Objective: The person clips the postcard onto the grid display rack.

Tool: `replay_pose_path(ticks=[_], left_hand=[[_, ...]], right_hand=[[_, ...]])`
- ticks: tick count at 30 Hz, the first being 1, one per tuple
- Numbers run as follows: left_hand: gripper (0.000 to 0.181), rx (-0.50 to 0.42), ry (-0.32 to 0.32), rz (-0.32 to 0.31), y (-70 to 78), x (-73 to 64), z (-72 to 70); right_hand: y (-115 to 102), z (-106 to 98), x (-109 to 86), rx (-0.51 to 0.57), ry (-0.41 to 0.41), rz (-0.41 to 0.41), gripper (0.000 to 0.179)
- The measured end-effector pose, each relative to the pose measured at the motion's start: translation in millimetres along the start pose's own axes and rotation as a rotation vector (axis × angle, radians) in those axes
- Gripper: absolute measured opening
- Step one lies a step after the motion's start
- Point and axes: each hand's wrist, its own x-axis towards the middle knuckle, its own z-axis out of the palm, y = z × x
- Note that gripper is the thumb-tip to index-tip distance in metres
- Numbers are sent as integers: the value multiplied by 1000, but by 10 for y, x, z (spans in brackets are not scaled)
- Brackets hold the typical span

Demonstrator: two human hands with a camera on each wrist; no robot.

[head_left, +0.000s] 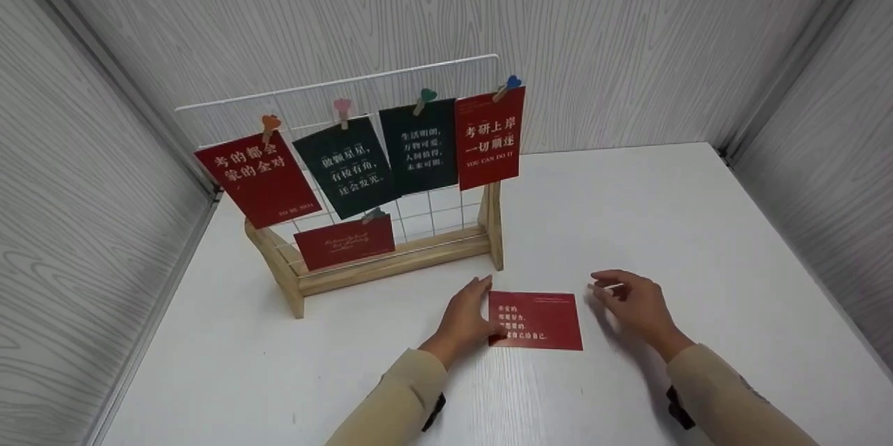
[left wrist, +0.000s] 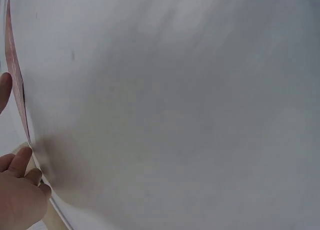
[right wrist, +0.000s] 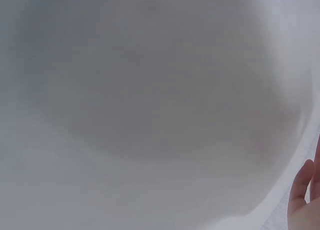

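Observation:
A red card [head_left: 536, 321] with white writing lies in front of the rack on the white table. At its left side is my left hand [head_left: 464, 320], the thumb over the lower left corner and the fingertips by the upper left corner. In the left wrist view the card [left wrist: 16, 73] shows nearly edge-on beside the left fingers [left wrist: 20, 162]. My right hand [head_left: 636, 306] hovers to the right of the card, apart from it, with loosely bent fingers and nothing held. Only its fingers [right wrist: 300, 187] show at the right wrist view's edge.
A white wire rack [head_left: 335, 82] on a wooden base [head_left: 398, 266] stands behind the left hand. Red and green cards [head_left: 420, 146] hang from it on heart-topped clips [head_left: 342, 111]. A smaller-looking red card [head_left: 345, 242] is clipped low. Wood-grain walls [head_left: 628, 34] enclose the table [head_left: 663, 209].

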Motion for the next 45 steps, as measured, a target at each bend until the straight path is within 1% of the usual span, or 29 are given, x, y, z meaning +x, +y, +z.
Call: replay_pose_path(ticks=[3,7,13,18,21,23,27,32,37,41,43,45], left_hand=[[86,9,-9,2,-16,-5,3],[85,9,-2,17,-36,-9,12],[84,0,0,51,-63,-12,24],[84,-15,17,101,-95,-19,10],[85,-20,28,108,-121,-33,-13],[85,-26,31,99,-140,-43,-34],[85,-65,23,50,-175,-69,-98],[77,-116,20,-11,-241,-98,-247],[69,-211,71,-37,-326,-128,-418],[62,-246,116,-77,-370,-145,-538],[58,-263,134,-101,-378,-151,-593],[54,-274,148,-113,-389,-159,-644]], right_hand=[[-54,39,42,9,6,-17,30],[-134,99,96,31,14,-43,29],[-265,202,174,73,-4,-82,27],[-414,285,251,151,-4,-116,20],[-511,327,295,202,-3,-130,14],[-572,352,320,218,-4,-134,11],[-660,403,367,269,-34,-129,8],[-758,471,430,292,-70,-127,9],[-888,542,483,343,-53,-158,13],[-965,598,528,352,-38,-170,16],[-986,625,555,351,-43,-170,18],[-1004,649,583,349,-48,-179,20]])
